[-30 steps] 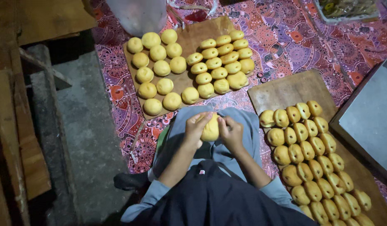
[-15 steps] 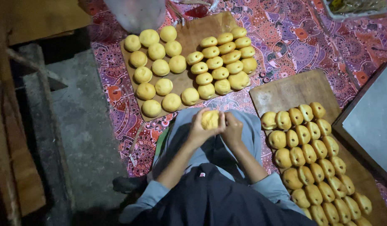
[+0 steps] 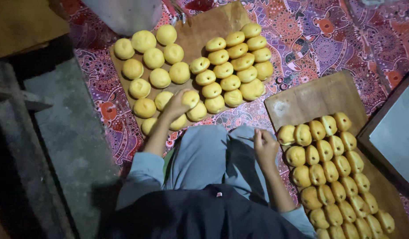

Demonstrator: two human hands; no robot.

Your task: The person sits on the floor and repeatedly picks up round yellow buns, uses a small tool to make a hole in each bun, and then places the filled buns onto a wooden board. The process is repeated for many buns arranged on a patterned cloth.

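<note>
Reaching forward, the left hand closes its fingers around a yellow dough ball at the near edge of the upper wooden board, where it touches the neighbouring balls in the front row. The right hand rests near the person's knee with the fingers curled together, pinching a thin stick. Just beside this hand, the second wooden board carries rows of shaped dough pieces. Both boards lie on a patterned cloth.
</note>
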